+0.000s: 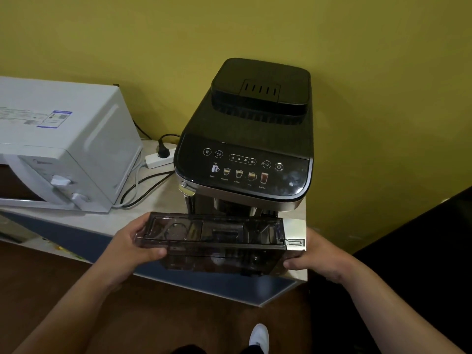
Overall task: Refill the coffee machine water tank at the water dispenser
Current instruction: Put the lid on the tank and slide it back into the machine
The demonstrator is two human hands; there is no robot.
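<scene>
I hold the water tank [212,241] level between both hands, in front of the coffee machine [245,139] and over the front edge of the bench [153,200]. The tank is a long, smoky, see-through plastic box with a ribbed lid and a shiny silver panel at its right end. My left hand [130,249] wraps the left end, thumb pressed along the near side. My right hand [321,254] clasps the silver end, thumb under its corner. I cannot tell how much water is inside.

The machine is a glossy black block with rounded corners, a brushed metal band under its sloping control panel and 5 drink icons on it. It stands at the bench's right end against the mustard wall [383,72]. Toward the left edge sits a white, boxy microwave [63,149]; between the 2 appliances, by the back edge, lies a white power strip [157,159] with a black plug.
</scene>
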